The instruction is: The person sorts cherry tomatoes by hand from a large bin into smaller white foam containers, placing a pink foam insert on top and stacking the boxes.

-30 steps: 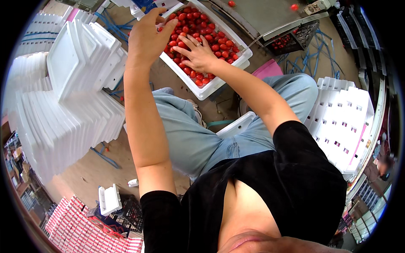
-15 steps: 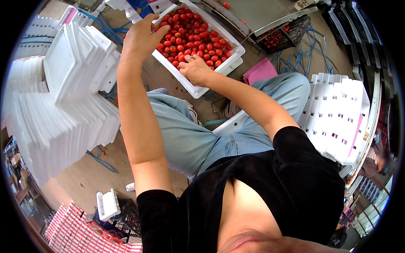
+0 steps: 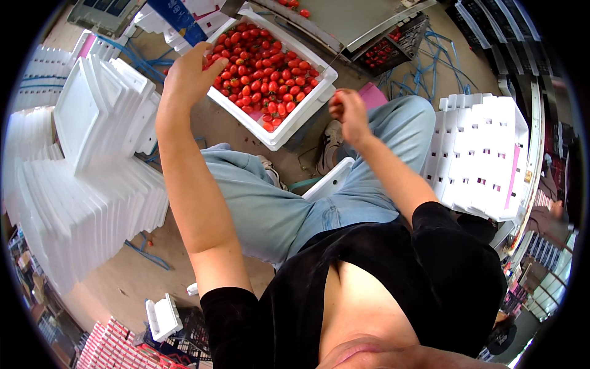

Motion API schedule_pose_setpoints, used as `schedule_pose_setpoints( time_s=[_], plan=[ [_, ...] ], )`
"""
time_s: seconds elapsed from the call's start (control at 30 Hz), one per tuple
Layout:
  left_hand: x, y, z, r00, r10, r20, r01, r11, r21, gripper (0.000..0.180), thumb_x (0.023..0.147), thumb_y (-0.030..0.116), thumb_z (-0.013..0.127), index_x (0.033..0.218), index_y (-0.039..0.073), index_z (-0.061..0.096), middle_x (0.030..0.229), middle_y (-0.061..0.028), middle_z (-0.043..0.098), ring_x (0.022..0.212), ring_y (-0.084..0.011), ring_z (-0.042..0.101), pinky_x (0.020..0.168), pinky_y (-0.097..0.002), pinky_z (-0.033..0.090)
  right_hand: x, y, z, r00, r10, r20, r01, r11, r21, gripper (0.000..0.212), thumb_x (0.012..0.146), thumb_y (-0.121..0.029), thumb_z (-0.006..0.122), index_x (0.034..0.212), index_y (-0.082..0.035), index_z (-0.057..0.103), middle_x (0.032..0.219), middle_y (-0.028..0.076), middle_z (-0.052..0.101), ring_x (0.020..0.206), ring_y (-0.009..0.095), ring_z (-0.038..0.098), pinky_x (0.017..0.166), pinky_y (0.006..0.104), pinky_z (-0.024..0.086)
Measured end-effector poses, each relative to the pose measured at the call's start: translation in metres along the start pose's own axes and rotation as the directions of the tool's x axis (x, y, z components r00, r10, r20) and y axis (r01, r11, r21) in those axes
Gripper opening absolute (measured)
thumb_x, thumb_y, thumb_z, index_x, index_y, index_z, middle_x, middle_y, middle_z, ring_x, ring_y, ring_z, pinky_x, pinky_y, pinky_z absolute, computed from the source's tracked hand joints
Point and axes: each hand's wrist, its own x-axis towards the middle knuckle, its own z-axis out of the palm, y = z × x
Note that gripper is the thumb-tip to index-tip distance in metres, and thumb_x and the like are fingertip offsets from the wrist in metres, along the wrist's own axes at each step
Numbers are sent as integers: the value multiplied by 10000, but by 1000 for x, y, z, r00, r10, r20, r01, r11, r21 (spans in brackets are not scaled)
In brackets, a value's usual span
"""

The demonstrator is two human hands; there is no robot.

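A white plastic crate (image 3: 327,90) of small red cherry tomatoes (image 3: 261,71) stands in front of me, turned at an angle. My left hand (image 3: 189,75) is at the crate's left corner, thumb and fingers spread over the rim's edge, with nothing seen in it. Off the crate's right side, above my knee, is my right hand (image 3: 351,117) with its fingers curled in. Whether something small sits in those fingers is hidden. A bit of pinkish crate bottom shows among the tomatoes near the close corner.
Stacked white lids and trays (image 3: 92,184) rise on my left. On the right stands a stack of white crates (image 3: 476,154). A black crate (image 3: 393,46) with tomatoes sits beyond, beside a metal-edged table (image 3: 319,18). Blue straps (image 3: 430,61) and a pink sheet (image 3: 372,95) lie nearby.
My right hand has lifted out of the tomatoes and moved right, past the crate's edge, its fingers curling. My left hand keeps its place at the crate's corner. The whole view has shifted slightly.
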Motion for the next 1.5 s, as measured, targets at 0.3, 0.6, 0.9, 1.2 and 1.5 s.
schedule_pose_setpoints(
  time_s=[0.3,0.6,0.9,1.2,1.5],
  plan=[
    [4,15,14,992,52,115,-57,998,37,602,855,412,660,1334,66,547,1290,-171,608,1180,-329,584,984,-410,461,163,-162,-83,889,-396,-232,446,862,240,185,978,-166,534,1074,-19,592,979,96,661,909,233,668,818,354,547],
    [7,9,16,986,62,158,-73,995,69,661,858,437,674,1356,29,523,1257,-205,622,1163,-329,596,974,-407,458,5,8,57,436,-324,839,899,116,-423,429,882,-221,668,1285,-116,565,1300,122,571,1276,329,473,1090,450,352],
    [0,-23,-15,989,-145,3,145,985,-94,667,828,496,676,1318,57,567,1147,-179,672,1021,-315,656,871,-405,503,43,53,126,634,-143,760,727,-223,-649,762,917,-544,488,1530,-164,244,1583,145,236,1482,362,116,1146,653,0],
    [-6,-23,-22,964,-240,-116,235,971,-53,671,819,546,661,1266,49,608,1055,-167,686,965,-298,665,825,-402,514,61,26,198,273,-474,837,935,-74,-346,226,853,-109,621,1076,-80,641,1189,98,586,1139,300,548,1043,491,369],
    [2,-21,-19,967,-238,-86,236,971,-36,651,816,530,657,1254,51,614,1083,-179,691,1016,-325,662,857,-418,507,145,46,213,577,-185,795,762,-227,-606,557,988,-465,392,1474,-193,375,1579,13,289,1474,254,210,1144,613,177]
  ],
)
